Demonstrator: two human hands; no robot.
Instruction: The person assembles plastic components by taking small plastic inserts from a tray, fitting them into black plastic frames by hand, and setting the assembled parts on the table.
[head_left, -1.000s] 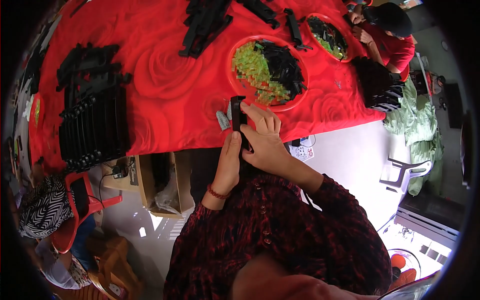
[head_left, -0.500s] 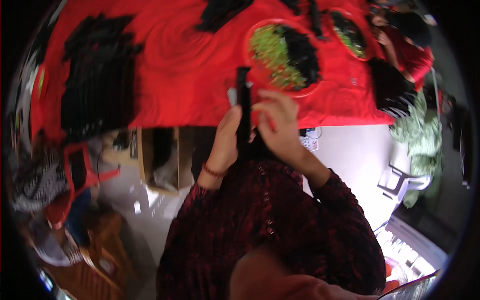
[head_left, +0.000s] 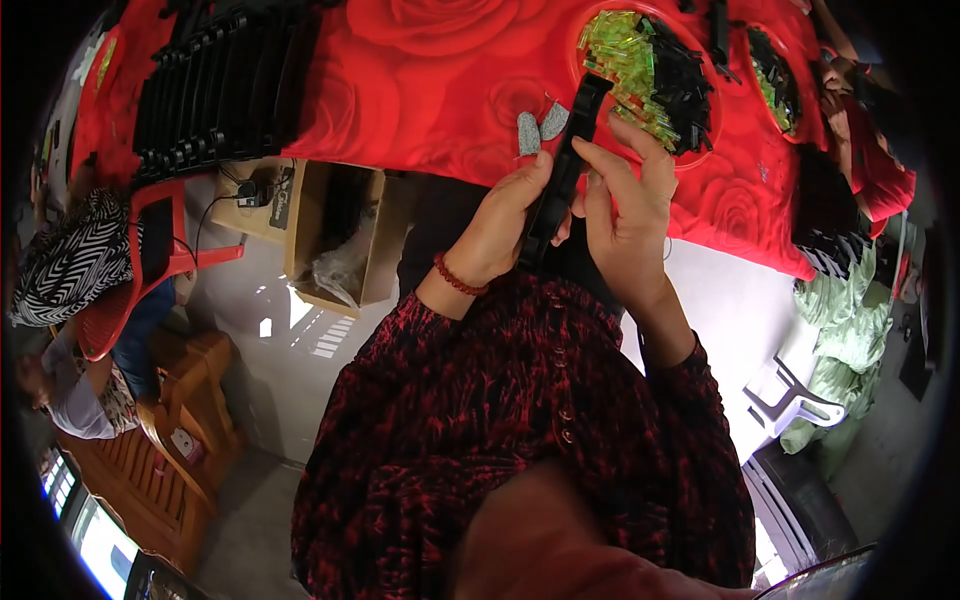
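While your left hand point(head_left: 505, 215) grips the black strip point(head_left: 562, 178) just your side of the red bowl point(head_left: 706, 156), your right hand point(head_left: 635, 205) sits loosely curled alongside, pinching anything or not, can't tell; looks like close handwork, next calling for a steady left hold.

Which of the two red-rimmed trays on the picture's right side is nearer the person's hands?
The nearer tray is the larger-looking one just beyond the right hand; the farther tray sits to its right, by a co-worker.
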